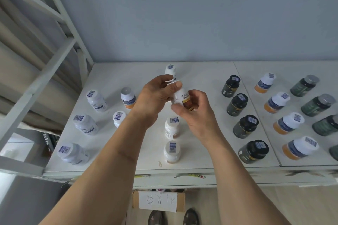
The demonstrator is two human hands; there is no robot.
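though partly hidden by left hand (153, 96), white bottle (181, 96) in right hand (195, 115)

A stockroom: rows of stickered bottles (246, 126) on a white table (201, 82), metal rack (36, 85) left, carton (181, 202) near.

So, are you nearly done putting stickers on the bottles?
Mostly. Nearly every cap on the table already has a code sticker. The left hand pinches a sticker at the top of the white bottle that the right hand grips. Bare grey caps remain: one blue-labelled bottle, two green bottles.
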